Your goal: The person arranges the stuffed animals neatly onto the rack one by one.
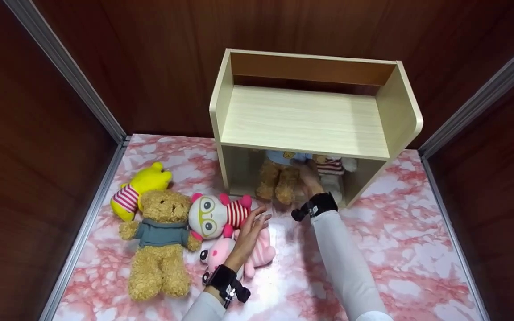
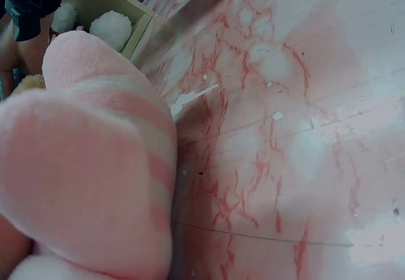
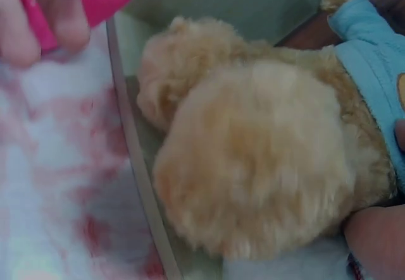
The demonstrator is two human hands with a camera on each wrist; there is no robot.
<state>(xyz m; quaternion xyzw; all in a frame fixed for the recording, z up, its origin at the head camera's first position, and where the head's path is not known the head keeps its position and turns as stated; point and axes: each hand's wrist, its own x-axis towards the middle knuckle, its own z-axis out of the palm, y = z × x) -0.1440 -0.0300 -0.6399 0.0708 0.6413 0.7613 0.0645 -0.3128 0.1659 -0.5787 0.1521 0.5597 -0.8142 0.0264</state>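
A brown teddy bear (image 1: 279, 178) in a light blue shirt sits upright in the lower compartment of a pale wooden shelf (image 1: 306, 120). My right hand (image 1: 309, 176) reaches in from its right and holds its side; in the right wrist view a fingertip (image 3: 400, 134) lies on the shirt (image 3: 373, 46). Beside that bear sits a white plush toy (image 1: 332, 171) in a striped top, partly hidden by the shelf board. My left hand (image 1: 249, 234) hovers with extended fingers over a pink striped plush toy (image 1: 263, 252), close to a white-and-pink plush toy (image 1: 210, 216) with yellow glasses.
A larger brown teddy bear (image 1: 161, 240) in a grey-blue shirt lies on the left. Behind it lies a yellow plush toy (image 1: 145, 185) with a striped middle. Dark wooden walls (image 1: 163, 67) enclose the pink marbled surface (image 1: 400, 249) on three sides.
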